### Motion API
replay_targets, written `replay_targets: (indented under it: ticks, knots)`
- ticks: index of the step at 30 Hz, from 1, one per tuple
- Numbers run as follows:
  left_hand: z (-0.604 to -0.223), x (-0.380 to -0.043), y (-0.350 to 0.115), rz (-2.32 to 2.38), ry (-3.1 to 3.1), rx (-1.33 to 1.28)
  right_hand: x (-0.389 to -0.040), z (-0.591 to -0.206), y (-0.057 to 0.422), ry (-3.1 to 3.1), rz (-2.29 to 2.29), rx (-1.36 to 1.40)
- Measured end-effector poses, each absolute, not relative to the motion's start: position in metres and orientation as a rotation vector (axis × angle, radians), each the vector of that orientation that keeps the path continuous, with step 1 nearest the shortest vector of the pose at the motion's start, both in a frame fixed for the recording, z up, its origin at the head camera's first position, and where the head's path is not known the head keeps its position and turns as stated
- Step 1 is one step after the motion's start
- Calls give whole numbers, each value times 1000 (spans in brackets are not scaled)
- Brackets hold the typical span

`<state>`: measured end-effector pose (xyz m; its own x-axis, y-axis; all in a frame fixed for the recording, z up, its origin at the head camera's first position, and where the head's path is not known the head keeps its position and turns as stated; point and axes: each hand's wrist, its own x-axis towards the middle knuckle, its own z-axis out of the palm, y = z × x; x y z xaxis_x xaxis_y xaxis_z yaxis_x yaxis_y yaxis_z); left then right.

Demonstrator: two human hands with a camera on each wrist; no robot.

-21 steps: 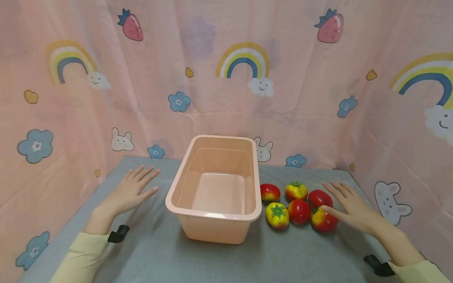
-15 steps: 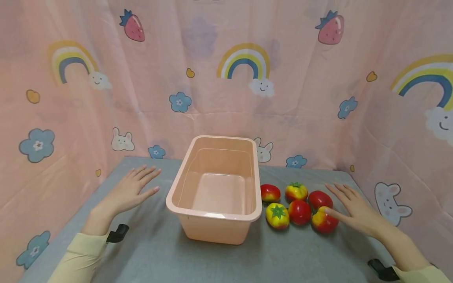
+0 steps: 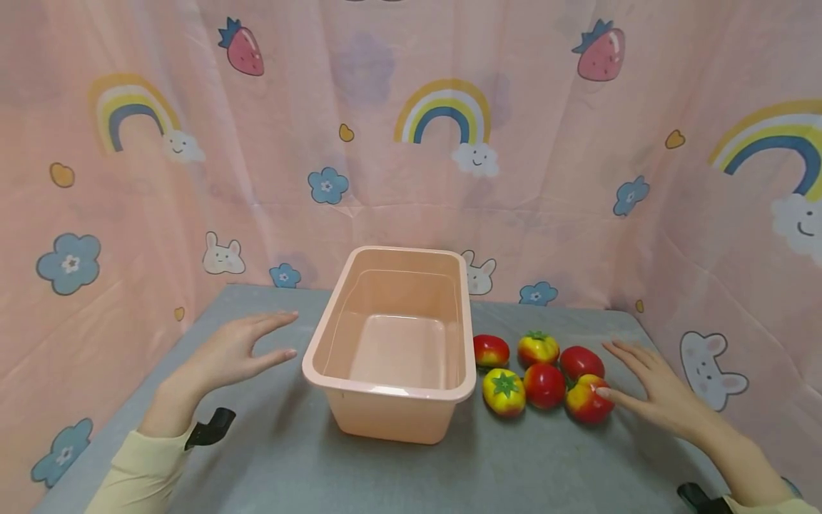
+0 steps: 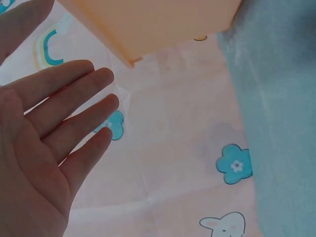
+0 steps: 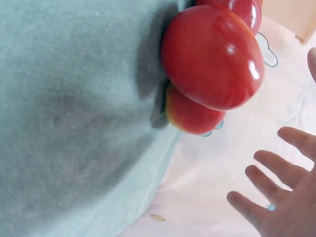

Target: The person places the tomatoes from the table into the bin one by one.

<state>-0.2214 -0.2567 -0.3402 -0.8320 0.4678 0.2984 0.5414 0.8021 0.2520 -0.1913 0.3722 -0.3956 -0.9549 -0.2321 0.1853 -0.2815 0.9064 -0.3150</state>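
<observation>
A peach-coloured plastic basin (image 3: 388,392) stands mid-table with nothing in it. Just right of it several red and yellow tomatoes (image 3: 544,385) sit in a loose cluster, some with green star-shaped tops. My left hand (image 3: 227,353) is held above the table left of the basin, fingers extended and thumb apart, touching nothing. To the right of the cluster is my right hand (image 3: 671,396), fingers spread and holding nothing. Its thumb overlaps the nearest red-yellow tomato (image 3: 587,401) in the head view, but the right wrist view shows a gap between fingers and tomatoes (image 5: 212,57).
A grey cloth covers the table (image 3: 270,471). Behind and at both sides hangs a pink curtain (image 3: 270,207) printed with rainbows, flowers and rabbits. The basin's back end is near the curtain. Black straps with small devices (image 3: 212,428) sit on the wrists.
My left hand has rolled edge-on, its fingers now closer together and pointing toward the basin. My right hand has drifted slightly right and nearer to me. Basin and tomatoes have not moved.
</observation>
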Motion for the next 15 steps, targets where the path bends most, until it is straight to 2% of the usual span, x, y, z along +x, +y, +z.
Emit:
replay_targets:
  ticks: [15]
  knots:
    - [-328, -207, -243, -619, -2670, -918, -186, -411, 376, -2863, 589, 356]
